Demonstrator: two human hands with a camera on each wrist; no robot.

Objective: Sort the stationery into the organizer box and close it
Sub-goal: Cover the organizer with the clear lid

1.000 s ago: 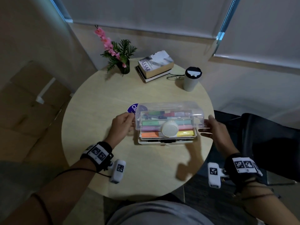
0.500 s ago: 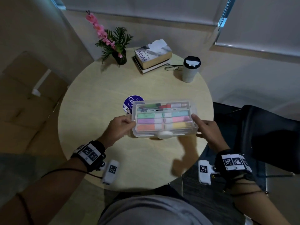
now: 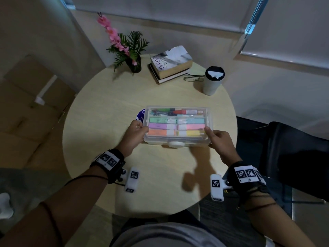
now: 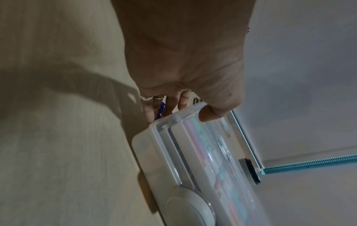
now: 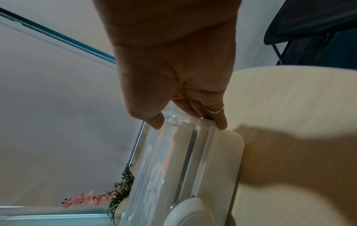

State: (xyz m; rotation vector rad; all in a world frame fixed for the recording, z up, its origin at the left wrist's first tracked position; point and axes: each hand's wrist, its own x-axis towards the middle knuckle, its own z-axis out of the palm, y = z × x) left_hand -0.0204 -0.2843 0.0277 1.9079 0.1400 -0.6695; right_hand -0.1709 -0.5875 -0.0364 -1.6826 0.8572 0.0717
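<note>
A clear plastic organizer box [image 3: 178, 127] lies on the round table [image 3: 110, 107], its lid down over rows of pastel highlighters and pens. A round white latch [image 3: 176, 144] sits on its near side. My left hand [image 3: 135, 134] grips the box's left end, thumb on the lid [image 4: 210, 116] and fingers down the side. My right hand [image 3: 216, 141] grips the right end the same way, thumb on top [image 5: 154, 120]. In the wrist views the box [image 4: 193, 160] [image 5: 173, 168] fills the lower middle.
At the back of the table stand a potted plant with pink flowers [image 3: 131, 56], stacked books [image 3: 170, 63], glasses [image 3: 193, 78] and a lidded cup [image 3: 212, 81]. A blue round sticker [image 3: 141, 113] peeks out behind the box. A dark chair [image 3: 284, 148] is at the right.
The lid has come down from raised to flat on the box. Both hands have shifted onto the box's ends, thumbs on top of the lid.
</note>
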